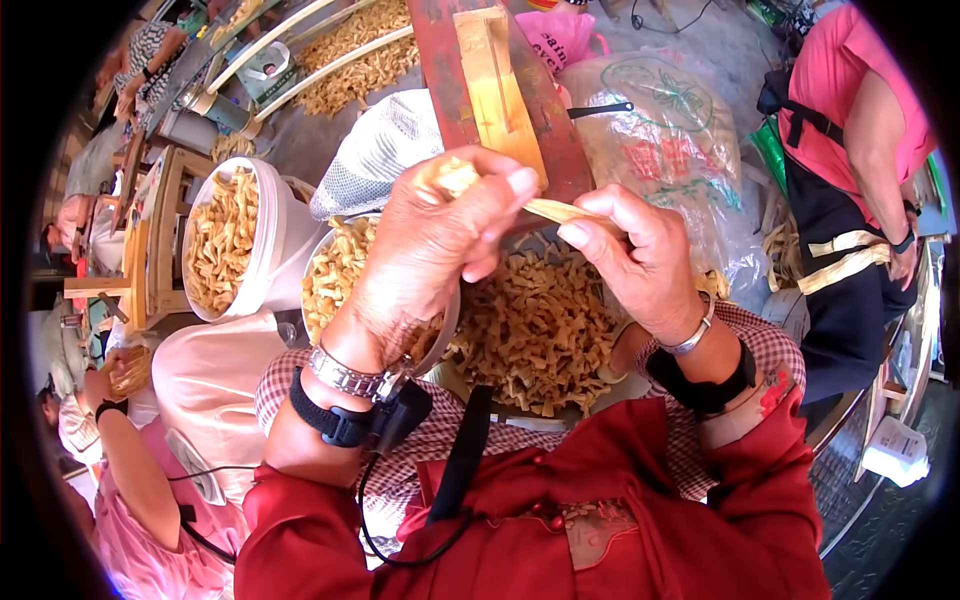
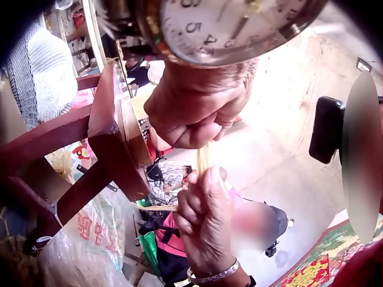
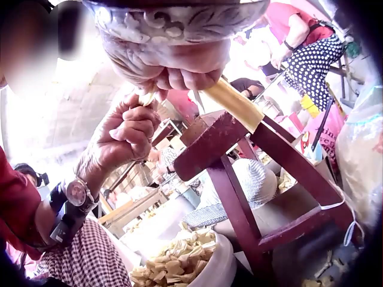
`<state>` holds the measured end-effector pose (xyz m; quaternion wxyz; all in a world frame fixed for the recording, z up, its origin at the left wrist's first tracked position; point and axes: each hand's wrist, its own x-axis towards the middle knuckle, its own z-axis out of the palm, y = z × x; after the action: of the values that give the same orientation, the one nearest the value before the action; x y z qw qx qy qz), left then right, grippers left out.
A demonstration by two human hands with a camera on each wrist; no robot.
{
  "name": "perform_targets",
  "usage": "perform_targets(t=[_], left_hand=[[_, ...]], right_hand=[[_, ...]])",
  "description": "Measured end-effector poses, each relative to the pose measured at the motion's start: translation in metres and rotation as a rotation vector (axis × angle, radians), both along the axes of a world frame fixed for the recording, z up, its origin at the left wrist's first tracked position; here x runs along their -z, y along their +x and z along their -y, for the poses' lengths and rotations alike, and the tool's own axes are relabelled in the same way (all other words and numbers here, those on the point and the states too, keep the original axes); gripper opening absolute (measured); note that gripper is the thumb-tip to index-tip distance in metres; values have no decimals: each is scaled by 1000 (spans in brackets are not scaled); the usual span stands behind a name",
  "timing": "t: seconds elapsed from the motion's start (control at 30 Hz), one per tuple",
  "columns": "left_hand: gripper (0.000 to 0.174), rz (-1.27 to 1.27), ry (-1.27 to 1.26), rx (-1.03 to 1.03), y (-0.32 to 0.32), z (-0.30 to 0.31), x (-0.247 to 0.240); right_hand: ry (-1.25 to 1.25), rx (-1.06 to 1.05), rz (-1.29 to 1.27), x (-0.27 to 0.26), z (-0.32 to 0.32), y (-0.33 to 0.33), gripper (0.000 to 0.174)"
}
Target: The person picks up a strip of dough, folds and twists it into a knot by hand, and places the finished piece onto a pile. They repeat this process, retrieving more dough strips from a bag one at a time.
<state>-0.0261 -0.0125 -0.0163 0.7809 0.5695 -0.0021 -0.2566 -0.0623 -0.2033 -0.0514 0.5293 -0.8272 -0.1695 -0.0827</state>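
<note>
Pinching a pale strip (image 1: 560, 210): left hand (image 1: 440, 225), right hand (image 1: 640, 265), fingers clamped on it.
Beneath the fingers, a heaped basin (image 1: 452, 318); beyond them, a red wooden frame (image 1: 440, 60).

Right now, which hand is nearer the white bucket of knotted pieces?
Left. The left hand is just to the right of the white bucket in the head view. The right hand is farther over, beyond the left hand. Both pinch one pale strip.

The right hand (image 3: 173, 57) and the left hand (image 3: 122, 134) both pinch one pale strip (image 3: 146, 95) just beside a dark red wooden stand (image 3: 239, 179), and below them a white bucket (image 3: 210, 266) holds pale knotted pieces (image 3: 173, 260).
</note>
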Motion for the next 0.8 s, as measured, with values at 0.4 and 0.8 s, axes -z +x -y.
perform_targets(t=[0.4,0.8], left_hand=[[19,297,1,98,8,-25,-6],[59,217,100,588,0,-29,-8]], right_hand=[[-355,105,705,-2,29,12,14],[-477,-171,836,-9,6,-6,16]])
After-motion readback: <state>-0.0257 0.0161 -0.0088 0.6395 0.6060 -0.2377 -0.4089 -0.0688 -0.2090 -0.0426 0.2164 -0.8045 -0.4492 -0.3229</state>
